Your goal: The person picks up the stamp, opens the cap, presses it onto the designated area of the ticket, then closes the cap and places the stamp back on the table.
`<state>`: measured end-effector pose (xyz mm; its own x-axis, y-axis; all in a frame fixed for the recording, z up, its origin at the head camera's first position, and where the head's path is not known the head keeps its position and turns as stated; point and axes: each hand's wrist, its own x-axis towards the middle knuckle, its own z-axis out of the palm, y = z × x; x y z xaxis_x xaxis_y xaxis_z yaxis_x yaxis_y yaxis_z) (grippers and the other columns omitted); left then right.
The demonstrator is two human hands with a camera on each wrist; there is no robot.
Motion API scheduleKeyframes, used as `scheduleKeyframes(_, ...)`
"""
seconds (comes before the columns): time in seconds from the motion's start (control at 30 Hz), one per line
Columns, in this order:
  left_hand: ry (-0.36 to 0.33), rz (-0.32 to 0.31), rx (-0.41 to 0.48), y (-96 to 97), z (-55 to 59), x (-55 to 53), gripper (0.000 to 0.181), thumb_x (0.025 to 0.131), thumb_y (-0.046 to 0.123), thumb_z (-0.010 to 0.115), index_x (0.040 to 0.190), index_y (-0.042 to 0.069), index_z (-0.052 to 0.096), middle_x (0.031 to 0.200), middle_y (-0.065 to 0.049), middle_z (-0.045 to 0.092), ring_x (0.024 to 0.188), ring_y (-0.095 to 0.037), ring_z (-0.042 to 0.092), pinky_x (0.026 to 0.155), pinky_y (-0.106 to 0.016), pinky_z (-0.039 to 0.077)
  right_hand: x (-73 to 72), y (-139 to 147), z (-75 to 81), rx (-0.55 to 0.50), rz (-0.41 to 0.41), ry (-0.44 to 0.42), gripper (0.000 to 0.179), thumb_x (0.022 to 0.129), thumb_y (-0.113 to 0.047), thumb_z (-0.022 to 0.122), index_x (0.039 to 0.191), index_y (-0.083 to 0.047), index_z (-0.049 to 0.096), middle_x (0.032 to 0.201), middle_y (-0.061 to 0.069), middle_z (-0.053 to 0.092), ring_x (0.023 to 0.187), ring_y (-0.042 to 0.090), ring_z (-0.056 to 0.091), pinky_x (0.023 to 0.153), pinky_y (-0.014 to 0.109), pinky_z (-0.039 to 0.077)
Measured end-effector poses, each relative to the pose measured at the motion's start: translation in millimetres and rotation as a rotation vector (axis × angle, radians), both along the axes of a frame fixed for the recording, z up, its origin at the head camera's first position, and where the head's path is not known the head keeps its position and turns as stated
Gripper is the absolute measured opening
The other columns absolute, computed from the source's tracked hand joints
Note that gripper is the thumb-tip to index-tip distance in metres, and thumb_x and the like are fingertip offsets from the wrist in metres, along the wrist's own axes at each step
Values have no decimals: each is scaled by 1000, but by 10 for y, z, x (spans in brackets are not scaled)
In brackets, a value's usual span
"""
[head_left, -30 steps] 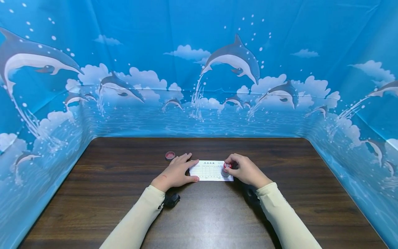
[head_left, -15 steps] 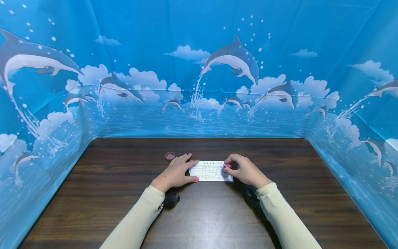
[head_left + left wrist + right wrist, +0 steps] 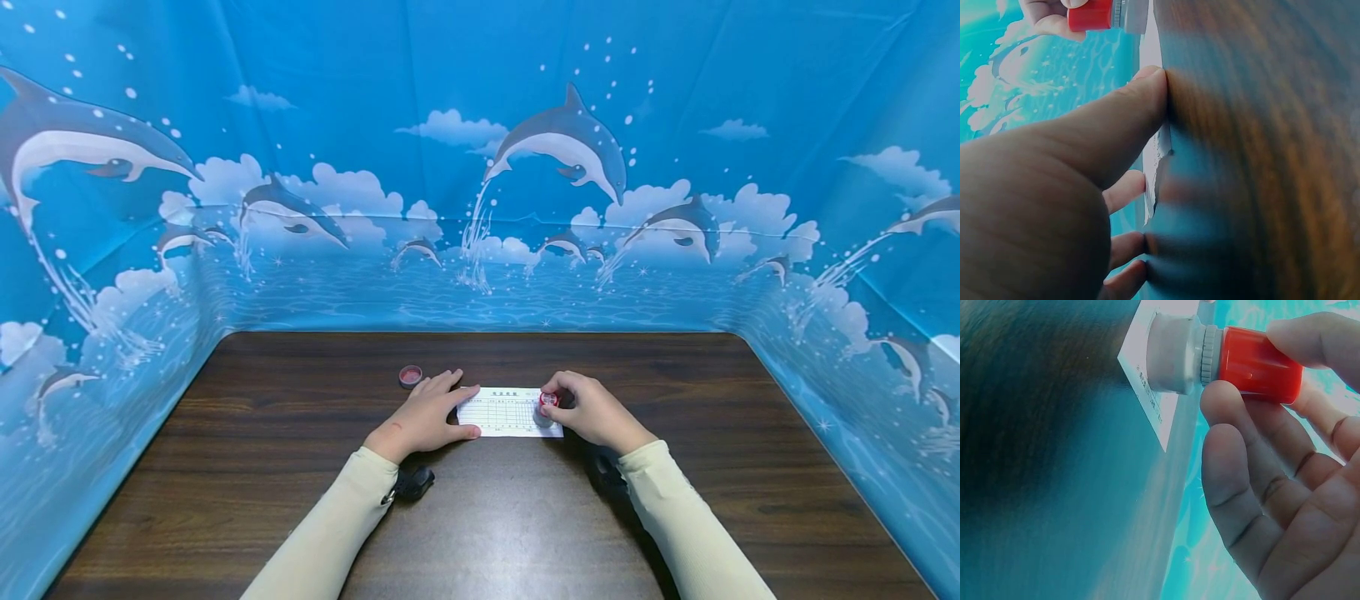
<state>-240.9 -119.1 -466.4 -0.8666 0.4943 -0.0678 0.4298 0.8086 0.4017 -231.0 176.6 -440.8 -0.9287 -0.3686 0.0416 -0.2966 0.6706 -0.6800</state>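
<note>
- Our right grip (image 3: 597,412) pinches the stamp (image 3: 1235,361) by its red end, thumb on one side and fingers on the other.
- Below that red end come a ridged collar and a greyish base; the base stands upright on the slip (image 3: 504,412), toward its right end.
- Our left grip (image 3: 427,418) lies spread and grasps nothing; its thumb and forefinger rest at the slip's left end, and we judge they steady the paper.
- Just beyond the left fingertips, apart from the slip, a small round dish (image 3: 410,377) with a reddish inside sits on the table (image 3: 300,400). Cap or ink pad, we cannot tell.
- Done, as far as we see: the slip is laid out on the table and the stamp is set on it. The base hides whatever lies beneath, so we cannot tell whether a mark is made.
- Left, we judge: clearing the stamp from the slip; if the dish is its cap, that is not yet back on.
- Around the table hangs a blue dolphin backdrop (image 3: 360,283).
</note>
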Motion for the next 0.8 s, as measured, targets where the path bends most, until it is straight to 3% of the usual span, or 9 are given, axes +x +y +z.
scheduleKeyframes(0.8,-1,1,2,1,5,5,74,96,52,70,158,21,46,168,-17,27,157,-36,20,126,-58,15,-4,-3,-5,-13,-3,-17,9,95,-13,77,101,-13,72,92,-1,65,82,16,58,70,32,51)
